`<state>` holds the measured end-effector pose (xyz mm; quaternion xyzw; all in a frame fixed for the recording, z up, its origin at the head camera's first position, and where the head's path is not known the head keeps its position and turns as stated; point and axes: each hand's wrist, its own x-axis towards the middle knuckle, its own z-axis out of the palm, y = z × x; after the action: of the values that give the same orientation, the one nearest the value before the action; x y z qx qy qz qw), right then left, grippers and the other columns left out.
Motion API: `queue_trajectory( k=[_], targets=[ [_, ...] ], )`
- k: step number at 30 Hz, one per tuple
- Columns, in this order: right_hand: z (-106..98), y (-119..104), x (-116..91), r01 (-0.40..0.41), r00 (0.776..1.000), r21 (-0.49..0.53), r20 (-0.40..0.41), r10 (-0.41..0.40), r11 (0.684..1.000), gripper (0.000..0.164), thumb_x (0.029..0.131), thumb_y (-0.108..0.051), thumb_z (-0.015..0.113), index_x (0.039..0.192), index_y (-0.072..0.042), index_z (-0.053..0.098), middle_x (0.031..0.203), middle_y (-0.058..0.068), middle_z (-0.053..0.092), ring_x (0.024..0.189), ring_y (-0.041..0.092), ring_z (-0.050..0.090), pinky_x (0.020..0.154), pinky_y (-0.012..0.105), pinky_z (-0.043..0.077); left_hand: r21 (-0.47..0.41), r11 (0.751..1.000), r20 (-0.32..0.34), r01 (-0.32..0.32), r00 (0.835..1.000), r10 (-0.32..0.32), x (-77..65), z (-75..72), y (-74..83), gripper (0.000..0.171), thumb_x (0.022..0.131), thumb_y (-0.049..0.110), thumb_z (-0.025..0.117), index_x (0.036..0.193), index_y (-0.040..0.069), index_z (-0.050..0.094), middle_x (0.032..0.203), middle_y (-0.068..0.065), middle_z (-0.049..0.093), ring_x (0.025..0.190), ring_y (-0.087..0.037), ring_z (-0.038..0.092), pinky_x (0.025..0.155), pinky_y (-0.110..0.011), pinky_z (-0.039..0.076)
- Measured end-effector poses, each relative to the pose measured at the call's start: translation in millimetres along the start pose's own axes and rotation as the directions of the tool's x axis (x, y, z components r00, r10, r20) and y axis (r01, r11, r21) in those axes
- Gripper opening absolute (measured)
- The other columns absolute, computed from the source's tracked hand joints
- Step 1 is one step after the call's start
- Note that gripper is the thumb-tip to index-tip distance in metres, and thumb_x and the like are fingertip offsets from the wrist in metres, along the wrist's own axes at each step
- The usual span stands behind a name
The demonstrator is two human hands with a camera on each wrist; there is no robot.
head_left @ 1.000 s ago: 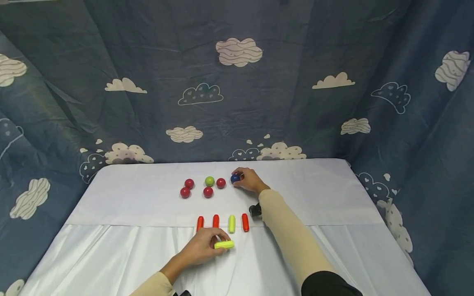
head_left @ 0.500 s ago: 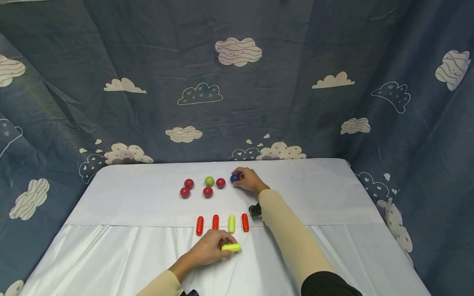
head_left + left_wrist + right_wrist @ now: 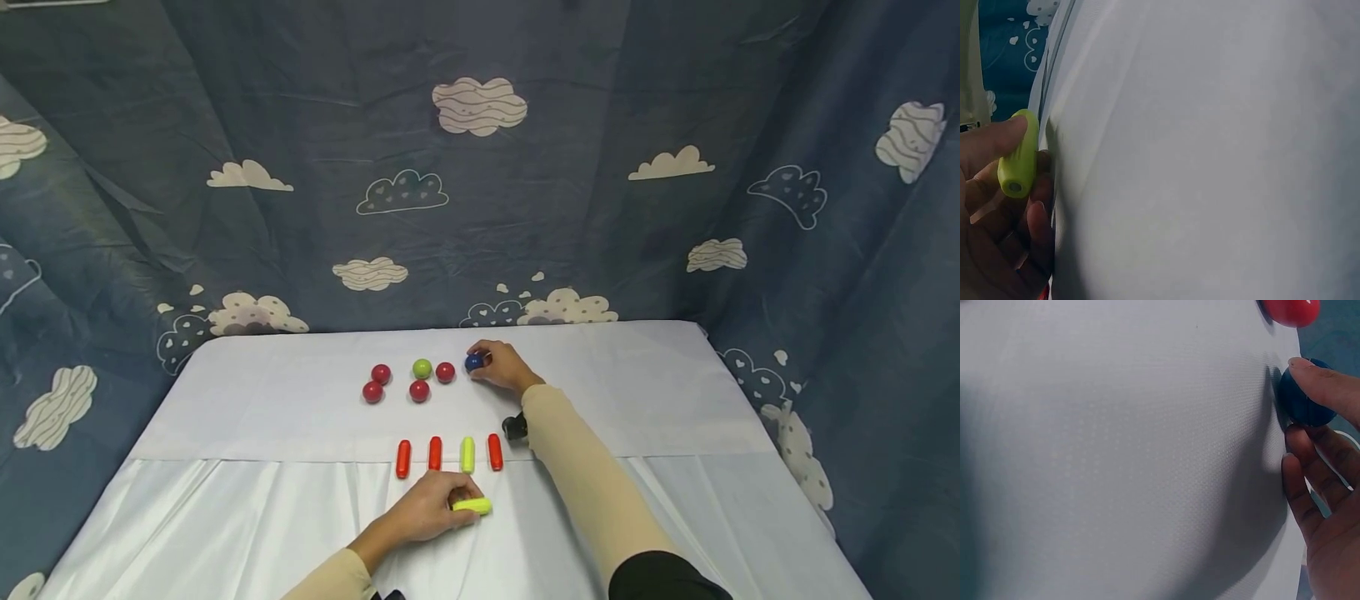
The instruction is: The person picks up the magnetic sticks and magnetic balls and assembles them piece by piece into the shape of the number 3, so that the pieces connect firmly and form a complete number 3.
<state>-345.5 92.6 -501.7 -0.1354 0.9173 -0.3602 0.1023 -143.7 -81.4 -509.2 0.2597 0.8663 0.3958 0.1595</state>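
In the head view my left hand is near the front of the table, pinching a short, rounded yellow-green stick between thumb and fingers. The left wrist view shows a small round mark on one end of that yellow-green stick. Just beyond this hand lie three red sticks and another yellow-green stick, in a row. Farther back, my right hand grips a blue ball at the table surface. Its thumb lies over the blue ball in the right wrist view.
Left of the blue ball sit several red balls and one green ball. A white cloth covers the table, with a seam across it. Behind hangs a dark blue curtain with cloud prints.
My left hand has moved a little right and toward me with the yellow-green stick, uncovering more of the red sticks. The right hand stays put on the blue ball.
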Motion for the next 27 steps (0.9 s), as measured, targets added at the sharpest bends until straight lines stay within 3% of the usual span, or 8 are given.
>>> queue_trajectory(
  k=[18, 27],
  targets=[
    [-11, 3, -8, -0.02, 1.0, -0.006, 0.018, 0.02, 1.0, 0.04, 0.081, -0.01, 0.076, 0.118, -0.01, 0.062, 0.118, 0.013, 0.061, 0.102, 0.024, 0.057, 0.093, 0.038, 0.046, 0.007, 1.0, 0.025, 0.03, 0.999, -0.031, 2.0, 1.6, 4.8, 0.015, 0.085, 0.024, 0.073, 0.097, 0.017, 0.068, 0.081, 0.016, 0.058, 0.07, 0.0, 0.048, 0.065, -0.02, 0.042],
    [-21, 6, -22, -0.03, 0.999, 0.128, -0.03, 0.034, 0.991, 0.037, 0.076, -0.005, 0.08, 0.108, -0.006, 0.062, 0.112, 0.011, 0.062, 0.095, 0.022, 0.059, 0.087, 0.036, 0.048, 0.0, 0.999, 0.033, 0.035, 0.999, -0.035, 1.0, -2.0, 0.9, 0.016, 0.087, 0.027, 0.071, 0.099, 0.018, 0.066, 0.086, 0.016, 0.06, 0.074, -0.001, 0.05, 0.069, -0.022, 0.043]
  ],
)
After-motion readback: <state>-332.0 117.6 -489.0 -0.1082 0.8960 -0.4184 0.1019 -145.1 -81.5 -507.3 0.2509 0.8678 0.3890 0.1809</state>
